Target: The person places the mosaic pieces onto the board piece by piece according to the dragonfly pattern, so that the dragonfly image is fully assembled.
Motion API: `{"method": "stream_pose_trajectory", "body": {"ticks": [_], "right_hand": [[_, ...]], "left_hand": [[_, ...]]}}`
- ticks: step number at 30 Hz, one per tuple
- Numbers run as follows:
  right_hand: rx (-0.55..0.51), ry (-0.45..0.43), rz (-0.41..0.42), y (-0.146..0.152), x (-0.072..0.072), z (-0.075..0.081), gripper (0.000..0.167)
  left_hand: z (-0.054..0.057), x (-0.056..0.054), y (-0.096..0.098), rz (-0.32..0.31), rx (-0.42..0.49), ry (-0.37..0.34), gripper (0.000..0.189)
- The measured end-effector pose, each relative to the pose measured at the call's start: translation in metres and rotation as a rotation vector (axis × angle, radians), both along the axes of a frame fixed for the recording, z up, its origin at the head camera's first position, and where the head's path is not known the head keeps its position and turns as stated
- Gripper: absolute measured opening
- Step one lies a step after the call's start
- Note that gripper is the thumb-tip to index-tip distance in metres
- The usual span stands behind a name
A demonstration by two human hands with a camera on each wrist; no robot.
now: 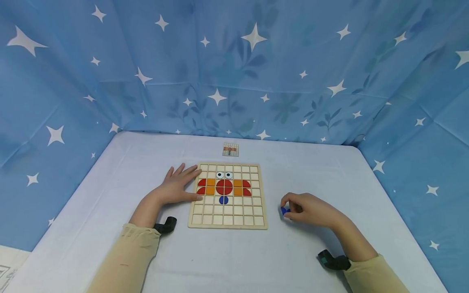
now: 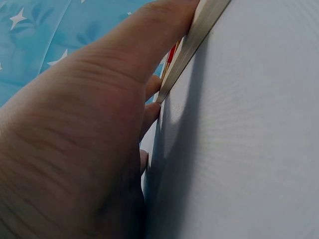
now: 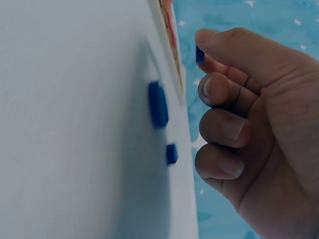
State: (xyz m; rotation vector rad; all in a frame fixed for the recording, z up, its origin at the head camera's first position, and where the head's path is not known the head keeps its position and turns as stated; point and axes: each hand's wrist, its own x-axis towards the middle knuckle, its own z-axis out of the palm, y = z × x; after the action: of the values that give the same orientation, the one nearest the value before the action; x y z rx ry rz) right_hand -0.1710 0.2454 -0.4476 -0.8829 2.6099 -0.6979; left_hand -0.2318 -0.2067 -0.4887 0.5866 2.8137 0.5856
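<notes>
A wooden grid board (image 1: 227, 227) lies on the white table, with red, orange and blue pieces and two eye tiles set in its squares. My left hand (image 1: 176, 187) rests with spread, straight fingers at the board's left edge, thumb and fingertips touching the rim. To the right of the board, my right hand (image 1: 305, 207) pinches a small blue piece (image 3: 200, 55) between thumb and index finger, just above the table. Below that hand, two more blue pieces, a larger one (image 3: 158, 104) and a smaller one (image 3: 171, 154), are on the table in the right wrist view.
Behind the board lies a small pattern card (image 1: 230, 149) showing a similar grid. A blue curtain with white stars (image 1: 234, 73) surrounds the table (image 1: 220, 260) at the back and sides. Black wrist cameras (image 1: 166, 225) sit on both wrists.
</notes>
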Motion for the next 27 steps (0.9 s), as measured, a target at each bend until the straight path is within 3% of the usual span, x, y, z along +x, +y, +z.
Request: {"method": "stream_pose_trajectory", "body": {"ticks": [8, 19, 27], "right_hand": [[0.037, -0.033, 0.008, -0.033, -0.011, 0.010, 0.021], [0.052, 0.032, 0.085, -0.090, -0.027, 0.009, 0.020], [0.069, 0.007, 0.042, -0.129, -0.028, 0.002, 0.022]], "left_hand": [[0.000, 0.001, -0.001, -0.003, 0.005, 0.004, 0.100], [0.002, 0.000, 0.000, -0.002, -0.011, 0.008, 0.099], [0.000, 0.000, -0.001, -0.004, -0.003, 0.006, 0.100]]}}
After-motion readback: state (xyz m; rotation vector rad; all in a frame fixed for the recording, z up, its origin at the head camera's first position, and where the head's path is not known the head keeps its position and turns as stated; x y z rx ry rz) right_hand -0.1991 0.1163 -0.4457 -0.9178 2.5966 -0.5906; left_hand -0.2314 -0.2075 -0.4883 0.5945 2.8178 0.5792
